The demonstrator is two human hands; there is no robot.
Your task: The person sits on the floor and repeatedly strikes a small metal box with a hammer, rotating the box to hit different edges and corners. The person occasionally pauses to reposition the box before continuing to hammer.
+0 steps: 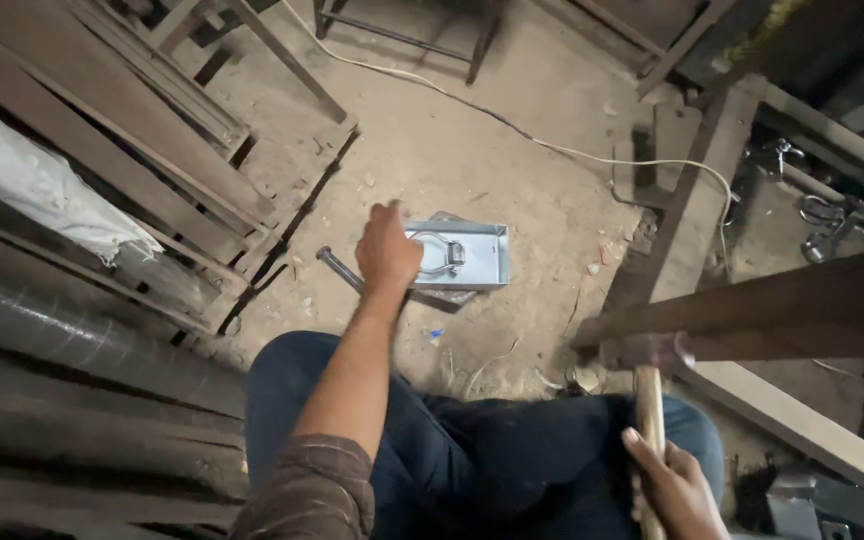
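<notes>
My left hand (387, 248) reaches forward over the dusty floor to a shallow grey metal tray (484, 257). Its fingers are at the tray's left end, by a curved metal piece (440, 255) lying inside; whether they grip it is hidden. A dark metal rod (338, 268) lies on the floor just left of the hand. My right hand (674, 490) is closed around the wooden handle of a hammer (650, 392), at the lower right. The hammer head points up next to a long rusty beam (752, 310). My knees in dark trousers (452, 440) fill the bottom middle.
Stacked wooden planks and frames (152, 150) lie at the left, with a white sack (32, 180) and metal pipes (72, 340) below them. A white cable (512, 125) runs across the floor. Wooden boards (692, 170) and metal fittings (832, 220) lie at the right.
</notes>
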